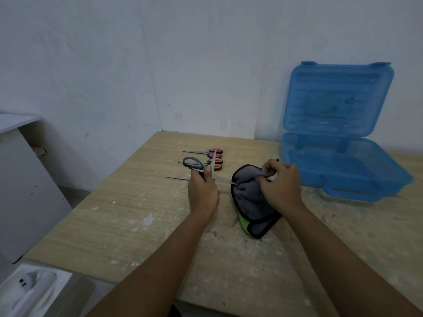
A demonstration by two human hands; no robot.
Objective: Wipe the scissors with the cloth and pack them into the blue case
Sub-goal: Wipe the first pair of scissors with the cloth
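While my left hand (202, 191) curls round the steel scissors with black-and-blue plastic handles (198, 166), one handle loop shows above my fingers; blades spread wide, one pointing up and away, the other pointing right with its tip at the cloth's edge.

Item: grey fabric cloth with black trim and a green patch (249, 197); bunched on the table, its upper part pinched and gathered in my right hand (282, 181), fingers curled tight into the folds.

Item: translucent blue plastic case (357, 191); open, at the far right of the table, just beyond my right hand; lid upright against the wall; base flat.

Item: pink-handled scissors (215, 152) and orange-handled scissors (215, 164); lying closed, side by side, behind my left hand, blades pointing left.

Item: thin steel blade (176, 178); flat on the table, left of my left hand; its handle hidden.

Item: pale wooden table with white dust and scuffs (114, 213); set against a white wall (160, 53).
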